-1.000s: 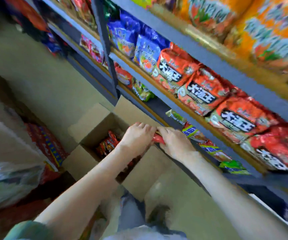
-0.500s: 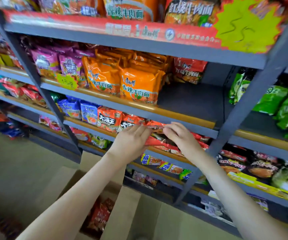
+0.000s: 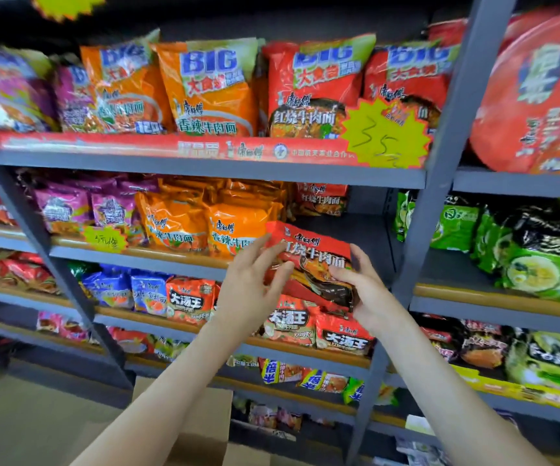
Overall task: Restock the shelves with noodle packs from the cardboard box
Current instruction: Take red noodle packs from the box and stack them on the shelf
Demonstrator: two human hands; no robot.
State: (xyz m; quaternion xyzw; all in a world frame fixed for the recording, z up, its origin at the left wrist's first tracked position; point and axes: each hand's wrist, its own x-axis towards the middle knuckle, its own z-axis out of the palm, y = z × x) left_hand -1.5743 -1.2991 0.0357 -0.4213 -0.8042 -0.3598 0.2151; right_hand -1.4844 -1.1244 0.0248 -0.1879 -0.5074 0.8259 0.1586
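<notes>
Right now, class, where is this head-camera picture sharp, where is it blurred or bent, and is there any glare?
Head view: sharpest mid-frame, on the red noodle pack and both hands; left-edge purple packs smear; grey shelf posts lean from wide-angle bending; faint sheen on the orange packs.

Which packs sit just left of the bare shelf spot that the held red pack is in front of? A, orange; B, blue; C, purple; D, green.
A: orange packs stand directly left of the gap, with the red pack held in front of it by both hands.
</notes>
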